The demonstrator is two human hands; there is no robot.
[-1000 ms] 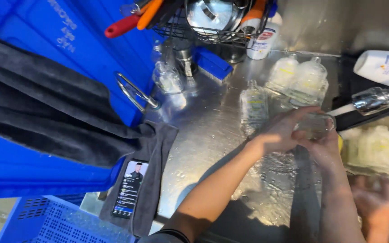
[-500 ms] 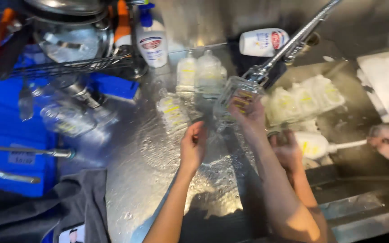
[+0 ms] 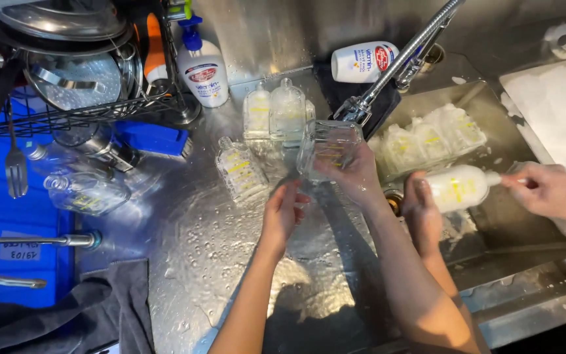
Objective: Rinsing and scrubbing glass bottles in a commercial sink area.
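My right hand [image 3: 356, 176] grips a clear glass bottle [image 3: 327, 148] with yellow markings, held up to the nozzle of the faucet [image 3: 394, 65]. Lower and to the left, my left hand [image 3: 284, 208] hovers over the wet steel counter [image 3: 191, 242] with its fingers loosely apart and nothing in it. One similar bottle [image 3: 240, 172] lies on the counter just left of my left hand. Two more bottles [image 3: 273, 110] stand upright behind it.
A co-worker's hands [image 3: 545, 190] scrub a foamy white bottle [image 3: 456, 187] over the sink [image 3: 492, 223], where several soapy bottles [image 3: 430, 137] lie. A dish rack with pots [image 3: 73, 72], a soap pump bottle [image 3: 202, 69], blue crates [image 3: 8, 216] and a dark cloth [image 3: 93, 311] are at left.
The view has swung right, toward the sink. My left hand has come off the bottle and dropped toward the counter. My right hand has lifted the bottle to the faucet.
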